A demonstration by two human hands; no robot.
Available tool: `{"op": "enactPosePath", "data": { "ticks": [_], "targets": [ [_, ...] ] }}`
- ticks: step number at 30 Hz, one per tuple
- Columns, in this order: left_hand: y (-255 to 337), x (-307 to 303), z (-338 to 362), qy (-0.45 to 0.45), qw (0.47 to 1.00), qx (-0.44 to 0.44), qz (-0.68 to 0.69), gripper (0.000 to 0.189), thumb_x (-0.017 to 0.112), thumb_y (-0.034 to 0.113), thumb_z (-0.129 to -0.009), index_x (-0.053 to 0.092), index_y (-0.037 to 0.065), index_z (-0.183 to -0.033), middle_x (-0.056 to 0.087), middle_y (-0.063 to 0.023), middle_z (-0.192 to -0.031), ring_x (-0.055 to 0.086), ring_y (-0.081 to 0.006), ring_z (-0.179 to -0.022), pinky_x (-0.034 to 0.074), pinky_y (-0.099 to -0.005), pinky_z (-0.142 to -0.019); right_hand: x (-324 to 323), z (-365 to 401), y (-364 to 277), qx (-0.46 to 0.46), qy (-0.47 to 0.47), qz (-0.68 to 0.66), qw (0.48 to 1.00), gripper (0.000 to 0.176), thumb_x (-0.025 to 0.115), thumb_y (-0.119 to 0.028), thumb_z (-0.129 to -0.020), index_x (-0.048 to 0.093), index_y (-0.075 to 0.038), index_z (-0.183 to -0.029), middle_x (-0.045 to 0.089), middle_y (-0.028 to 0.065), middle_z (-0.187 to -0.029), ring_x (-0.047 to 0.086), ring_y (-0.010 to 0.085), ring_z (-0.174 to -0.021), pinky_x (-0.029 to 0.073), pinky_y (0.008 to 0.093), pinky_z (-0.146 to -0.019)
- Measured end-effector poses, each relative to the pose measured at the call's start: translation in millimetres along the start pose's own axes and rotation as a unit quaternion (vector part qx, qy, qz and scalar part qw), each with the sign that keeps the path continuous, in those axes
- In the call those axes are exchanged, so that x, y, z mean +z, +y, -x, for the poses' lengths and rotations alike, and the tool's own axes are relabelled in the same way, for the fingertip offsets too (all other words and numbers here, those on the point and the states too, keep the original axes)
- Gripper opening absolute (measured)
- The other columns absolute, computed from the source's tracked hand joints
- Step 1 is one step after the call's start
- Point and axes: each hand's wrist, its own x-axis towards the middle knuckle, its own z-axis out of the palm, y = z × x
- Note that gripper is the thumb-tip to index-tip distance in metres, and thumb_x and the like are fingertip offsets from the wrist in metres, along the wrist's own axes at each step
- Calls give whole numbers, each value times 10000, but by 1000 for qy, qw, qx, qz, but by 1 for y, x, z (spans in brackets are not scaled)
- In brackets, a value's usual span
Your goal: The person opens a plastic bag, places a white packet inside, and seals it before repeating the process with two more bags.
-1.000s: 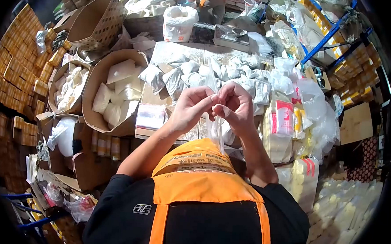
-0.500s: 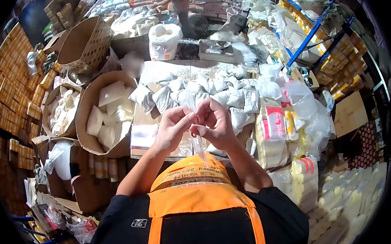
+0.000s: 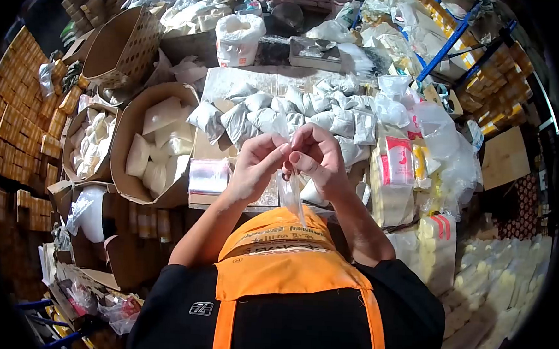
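Observation:
A narrow clear plastic bag (image 3: 289, 197) hangs between my two hands in front of the orange apron, its lower end near the apron's top. My left hand (image 3: 258, 164) pinches it between thumb and fingertips. From the other side, my right hand (image 3: 318, 161) grips it with curled fingers, thumb close to the left thumb. The bag looks flat, and its upper end rises above the fingers. Just beyond my hands, several filled whitish bags (image 3: 238, 125) lie in rows on the table. A stack of flat clear bags (image 3: 208, 178) lies left of my left hand.
At left, a large cardboard box (image 3: 155, 196) holds pale filled bags, and a smaller box (image 3: 71, 170) stands beside it. A white sack (image 3: 237, 49) is at the back. Pink-and-white packs (image 3: 399, 162) and loose clear plastic (image 3: 445, 151) are at right.
The view has shifted slightly. Both hands still pinch the plastic bag at about the same place, and its lower part shows a little wider beneath the fingers.

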Motion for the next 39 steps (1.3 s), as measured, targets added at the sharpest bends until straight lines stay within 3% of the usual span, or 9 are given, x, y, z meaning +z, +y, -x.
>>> {"op": "enactPosePath", "data": {
  "ticks": [8, 15, 18, 23, 25, 29, 34, 37, 39],
  "targets": [
    [-7, 1, 0, 24, 993, 20, -113, 157, 521, 92, -957, 546, -13, -844, 581, -31, -705, 554, -84, -646, 428, -218, -563, 2, 0, -8, 29, 51, 119, 991, 72, 545, -66, -862, 520, -6, -830, 575, 43, -711, 576, 102, -621, 475, 239, -581],
    [-12, -7, 4, 54, 938, 64, -335, 115, 491, 20, -924, 538, -41, -839, 560, -29, -720, 523, -73, -667, 431, -218, -612, -8, 5, 3, 4, 6, 314, 950, 192, 516, -132, -831, 524, 49, -768, 574, 123, -691, 544, 151, -629, 452, 303, -596],
    [-10, -5, 7, 48, 968, 18, -247, 117, 490, 19, -929, 536, -43, -841, 577, -34, -742, 533, -76, -690, 440, -219, -631, -10, 8, 9, -15, 0, 324, 946, 187, 526, -135, -817, 538, 48, -779, 575, 135, -680, 562, 171, -626, 453, 319, -588],
    [-34, -26, 14, 54, 929, 61, -360, 76, 549, 24, -844, 540, -51, -843, 560, -67, -696, 481, -62, -653, 424, -232, -578, -13, 9, 21, -46, -9, 476, 878, 160, 532, -121, -754, 546, 38, -751, 575, 223, -673, 589, 384, -647, 461, 430, -595],
    [-35, -29, 18, 43, 928, 57, -367, 72, 521, 15, -870, 538, -48, -838, 560, -54, -698, 487, -67, -652, 419, -226, -576, -18, 10, 33, -49, -17, 483, 874, 143, 519, -123, -781, 543, 12, -742, 568, 208, -651, 595, 378, -639, 456, 420, -558],
    [-57, -36, 28, 92, 987, -22, -128, 137, 516, 67, -933, 533, -19, -828, 563, -33, -721, 542, -85, -637, 454, -227, -565, -20, 14, 46, -49, -31, 476, 878, 113, 541, -91, -786, 533, 10, -735, 560, 188, -657, 581, 375, -631, 444, 411, -545],
    [-67, -31, 30, 121, 958, -118, -230, 260, 513, 181, -976, 523, 8, -782, 527, 13, -649, 465, -47, -570, 400, -218, -506, -27, 25, 70, -88, -7, 479, 873, 109, 557, -63, -789, 513, 20, -733, 535, 186, -647, 561, 381, -630, 427, 413, -547],
    [-70, -28, 29, 143, 954, -105, -240, 255, 506, 149, -972, 520, -20, -780, 513, -23, -615, 434, -61, -559, 385, -241, -501, -31, 32, 76, -55, 17, 497, 866, 114, 545, -63, -805, 514, 19, -732, 533, 184, -646, 559, 376, -630, 430, 406, -551],
    [-73, -27, 29, 109, 909, -30, -402, 228, 496, 113, -962, 511, -46, -800, 483, -87, -591, 408, -90, -559, 381, -268, -508, -26, 34, 81, -54, 43, 486, 871, 122, 527, -74, -819, 533, 16, -738, 558, 206, -657, 579, 390, -646, 448, 427, -558]
  ]
}}
